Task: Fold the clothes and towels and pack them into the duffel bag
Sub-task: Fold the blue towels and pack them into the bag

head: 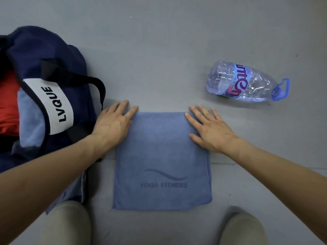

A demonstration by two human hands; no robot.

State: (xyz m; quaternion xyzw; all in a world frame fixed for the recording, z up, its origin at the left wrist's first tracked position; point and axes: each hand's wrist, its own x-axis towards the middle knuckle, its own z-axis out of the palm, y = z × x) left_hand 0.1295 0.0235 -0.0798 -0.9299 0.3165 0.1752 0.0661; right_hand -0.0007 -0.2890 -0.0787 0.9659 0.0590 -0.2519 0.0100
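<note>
Now both hands, left [113,123] and right [210,129], press flat, fingers spread, on the folded blue microfibre towel's [162,161] far corners on the grey floor [159,50]; likely next: fold again, pack into the navy fabric duffel bag [53,68].

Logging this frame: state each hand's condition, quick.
Left hand: open, flat, touching the blue towel.
Right hand: open, flat on the blue towel.

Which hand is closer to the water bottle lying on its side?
The right hand. It lies flat on the blue towel's far right corner, the water bottle beyond it. The left hand is at the far left corner, beside the duffel bag.
</note>
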